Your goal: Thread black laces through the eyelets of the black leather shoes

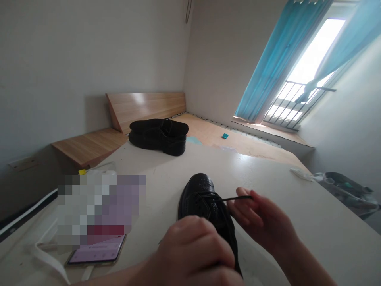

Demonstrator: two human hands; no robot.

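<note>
A black shoe with a grained, glossy toe [200, 183] sits sole-down on a white tabletop [154, 190], between the two hands, its toe pointing away from them. From its lacing a thin black shoelace [236, 198] runs taut to the right hand [262, 218], which pinches it between thumb and curled fingers just beside the shoe. The left hand [196, 250] is bent into a loose fist over the rear part of the shoe, covering it; I cannot tell whether its fingers grip anything.

To the left of the left hand lies a flat, dark-edged smartphone with a lit screen [95, 254], partly hidden by a pixelated patch, with a flat white strap [50, 258] near it. Well beyond both hands, at the table's far edge, stands a pair of matte black shoes [156, 139], close together. Behind them are a light wooden headboard [149, 104] and a pale wooden board surface [256, 149]. Far off beyond the right hand, a turquoise fabric curtain [270, 59] hangs beside a bright barred window [318, 47].
</note>
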